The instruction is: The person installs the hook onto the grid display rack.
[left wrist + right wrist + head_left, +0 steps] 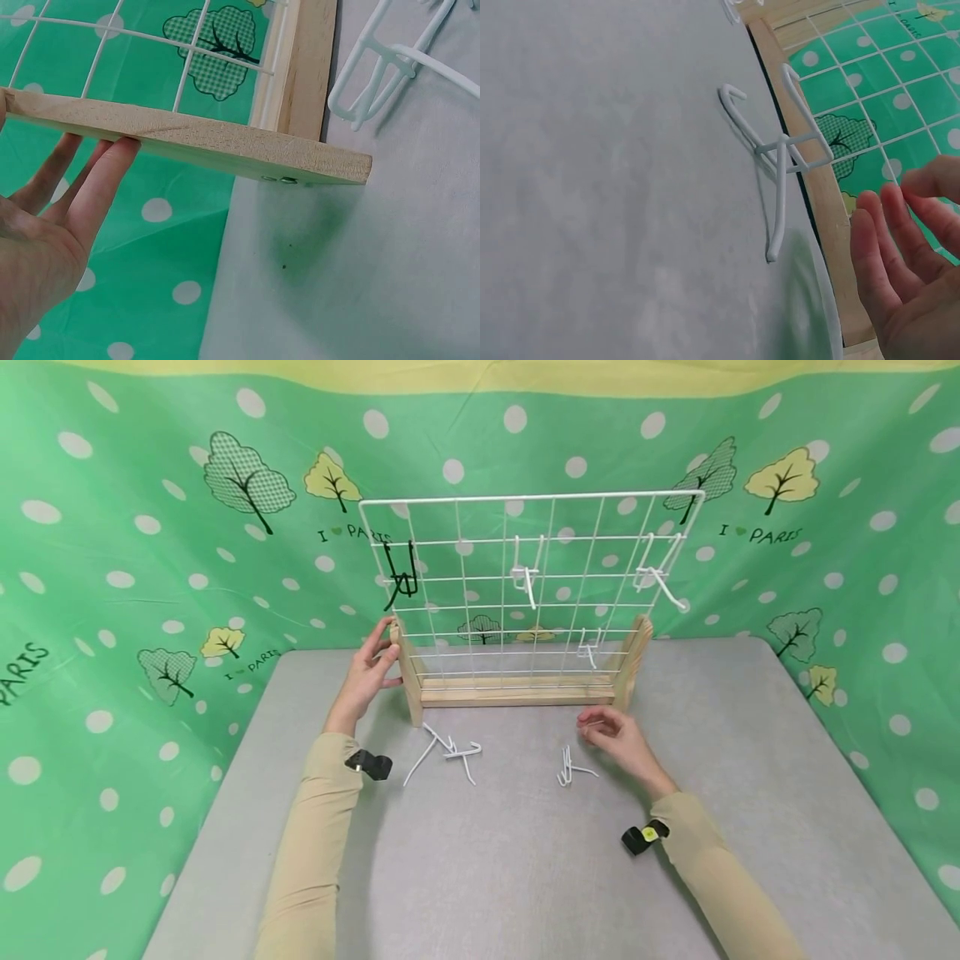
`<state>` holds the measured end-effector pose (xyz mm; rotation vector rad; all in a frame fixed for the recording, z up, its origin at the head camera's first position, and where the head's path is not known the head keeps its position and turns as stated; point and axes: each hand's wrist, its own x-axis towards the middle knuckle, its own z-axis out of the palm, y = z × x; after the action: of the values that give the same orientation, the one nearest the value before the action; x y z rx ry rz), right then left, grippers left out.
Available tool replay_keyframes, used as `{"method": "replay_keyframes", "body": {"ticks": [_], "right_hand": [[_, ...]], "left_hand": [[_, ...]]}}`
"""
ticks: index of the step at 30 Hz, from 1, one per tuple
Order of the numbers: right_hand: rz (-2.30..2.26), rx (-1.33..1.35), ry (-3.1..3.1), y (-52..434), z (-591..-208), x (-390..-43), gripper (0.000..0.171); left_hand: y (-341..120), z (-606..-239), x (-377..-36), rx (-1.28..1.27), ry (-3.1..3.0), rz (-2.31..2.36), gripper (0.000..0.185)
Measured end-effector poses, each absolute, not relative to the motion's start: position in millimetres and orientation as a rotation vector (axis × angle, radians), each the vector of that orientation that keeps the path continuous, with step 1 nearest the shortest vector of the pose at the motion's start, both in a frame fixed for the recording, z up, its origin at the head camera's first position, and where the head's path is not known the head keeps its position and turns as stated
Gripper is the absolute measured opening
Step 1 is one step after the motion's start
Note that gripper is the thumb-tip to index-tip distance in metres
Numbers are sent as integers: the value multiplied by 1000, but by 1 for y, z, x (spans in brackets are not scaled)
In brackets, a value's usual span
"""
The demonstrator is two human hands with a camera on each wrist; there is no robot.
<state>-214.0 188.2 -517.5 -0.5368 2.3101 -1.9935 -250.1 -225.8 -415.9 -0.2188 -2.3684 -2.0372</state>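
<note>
A white wire grid [553, 537] stands upright in a wooden stand [517, 697]. My left hand [365, 675] grips the stand's left wooden side post [408, 681]; in the left wrist view its fingers [105, 180] lie against the post's outer face. My right hand [617, 739] hovers over the table with fingers loosely bent, holding nothing. Just below it lies a white wire hook [567, 768], shown closer in the right wrist view, where the hook [780, 180] is apart from the fingertips [891, 196].
On the grid hang a black hook [405, 583] at the left and white hooks at the middle [528, 578], right [657, 578] and lower right [589, 650]. More white hooks [452, 750] lie together on the grey table [495, 868]. A green patterned cloth [142, 602] surrounds the table.
</note>
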Motion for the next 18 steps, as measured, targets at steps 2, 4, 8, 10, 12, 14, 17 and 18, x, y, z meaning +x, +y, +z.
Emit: {"method": "replay_keyframes", "body": {"ticks": [2,4,8,10,12,14,17,18], "right_hand": [[-1947,-578,2330,188,-518,-213,21],[-1896,-616,2348,189,-519,-213,21],[-1810,-674,2351,190,-521,-213,20],[-1793,-713,2332,190,-522,-213,20],[-1782,-745,2312,190,-522,-213,21],[-1772,-762,2299,190,-522,-212,21],[-1746,-783,2307,190,-524,-211,21],[-1739,-788,2310,190,-524,-211,22]], "left_hand": [[-226,-416,-250,-218,-2369,-2038,56],[-226,-416,-250,-220,-2369,-2037,56],[-226,-417,-251,-218,-2372,-2033,56],[-226,-417,-251,-213,-2372,-2034,56],[-226,-417,-251,-208,-2371,-2038,56],[-226,-417,-252,-207,-2370,-2040,57],[-226,-417,-252,-206,-2369,-2041,57],[-226,-416,-252,-206,-2371,-2039,57]]}}
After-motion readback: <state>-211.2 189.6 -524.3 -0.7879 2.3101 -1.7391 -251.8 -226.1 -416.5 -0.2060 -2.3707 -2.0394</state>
